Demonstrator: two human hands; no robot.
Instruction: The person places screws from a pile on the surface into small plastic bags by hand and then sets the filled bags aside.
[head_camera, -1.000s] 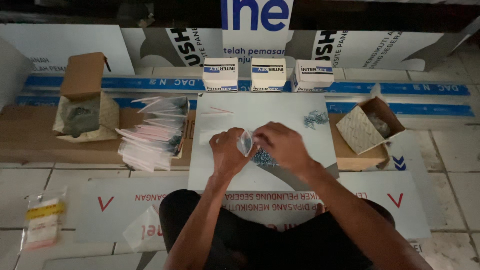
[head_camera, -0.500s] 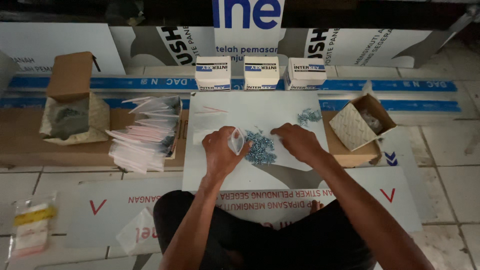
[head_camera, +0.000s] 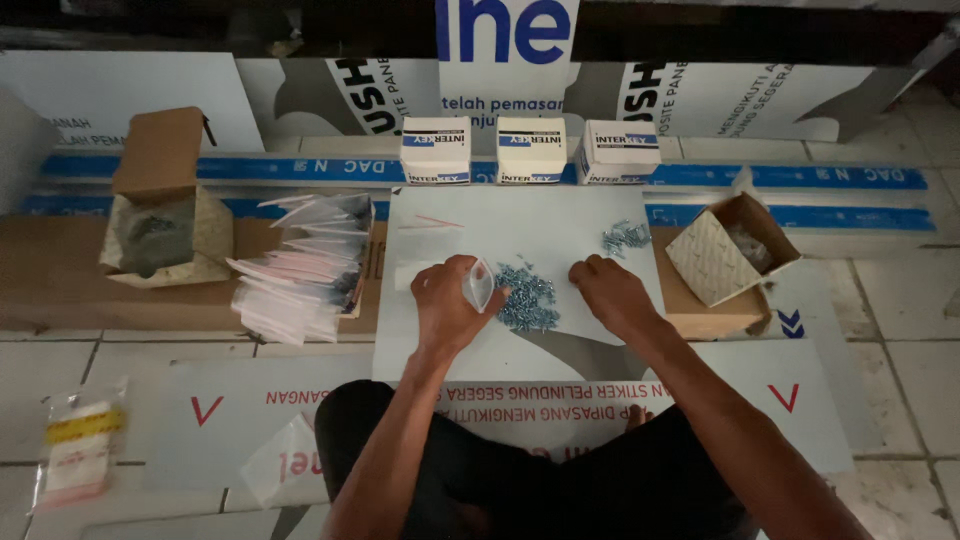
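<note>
My left hand holds a small clear plastic bag with its mouth towards a pile of small silver screws on a white board. My right hand rests on the board just right of that pile, fingers curled, nothing visibly in it. A second, smaller heap of screws lies farther back on the board, near its right edge.
A stack of clear bags lies left of the board. Three white boxes stand behind it. An open carton sits at right, another open carton at left. A filled bag lies on the floor tiles.
My right hand has drawn away from the bag to the right, uncovering the screw pile. My left hand keeps the bag in about the same place.
</note>
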